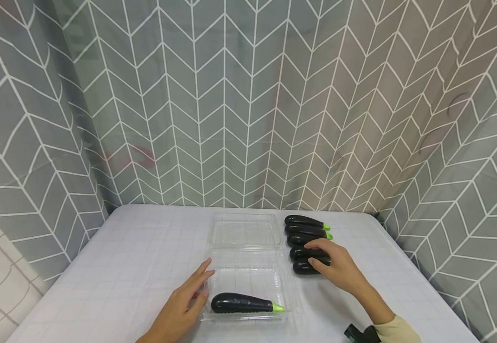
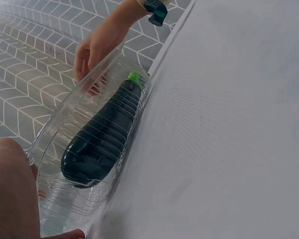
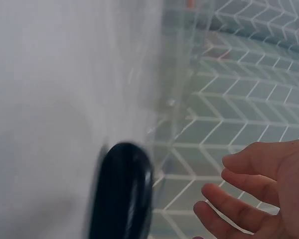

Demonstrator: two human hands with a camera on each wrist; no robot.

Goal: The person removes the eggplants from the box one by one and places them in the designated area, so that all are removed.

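A clear plastic clamshell box (image 1: 248,281) lies unfolded on the table, its lid (image 1: 246,231) toward the back. Along the front of its base is one dark eggplant (image 1: 244,303) with a bright green stem end, pointing right. My left hand (image 1: 181,305) rests against the box's left edge, fingers extended. To the right of the box, several more eggplants (image 1: 303,240) lie side by side in a row. Over the nearest two, my right hand (image 1: 336,264) reaches with fingers bent loosely. In the right wrist view its fingers (image 3: 239,214) are spread, apart from a blurred eggplant (image 3: 123,194).
A white cloth (image 1: 115,271) covers the table. Grey curtains (image 1: 239,105) with a white chevron pattern hang behind it and at both sides. A dark band (image 1: 361,333) is on the right wrist, beside a pale sleeve (image 1: 396,331).
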